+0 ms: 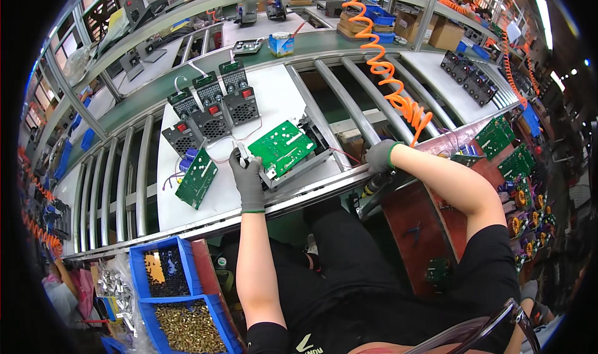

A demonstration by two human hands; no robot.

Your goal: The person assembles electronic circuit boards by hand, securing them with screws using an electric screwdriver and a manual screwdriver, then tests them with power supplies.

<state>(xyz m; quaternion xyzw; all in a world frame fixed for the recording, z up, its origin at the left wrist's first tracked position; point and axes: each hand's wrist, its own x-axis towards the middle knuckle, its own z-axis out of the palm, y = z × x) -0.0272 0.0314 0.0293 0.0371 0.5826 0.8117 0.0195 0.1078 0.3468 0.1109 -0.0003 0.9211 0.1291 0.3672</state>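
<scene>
As seen from the head camera, a white tabletop point(274, 99) lies across a roller conveyor point(124, 186), with a green belt point(143, 105) running behind it. On the tabletop's far half stand five dark grey units point(212, 114) with grilles and red switches, packed close in two rows. Near the front edge sits a metal chassis point(299, 167) carrying a large green board point(281, 147), tilted toward the viewer. A smaller green board point(197, 178) with a blue capacitor lies flat to its left, joined to it by thin wires. Between the two boards the left hand point(248, 178), in a grey glove, rests on the tabletop; its fingers point(240, 158) are closed narrowly on a small white connector point(243, 153) just beside the large board's left corner. The right hand point(380, 155), also gloved, is at the tabletop's right edge, its fingers wrapped around a power screwdriver point(374, 186) that hangs below the edge; an orange coiled hose point(386, 74) runs up from that hand. To the right, further green boards point(504, 148) lie on a red-brown bench point(430, 223). At lower left, blue bins point(180, 304) hold brass-coloured and dark screws
</scene>
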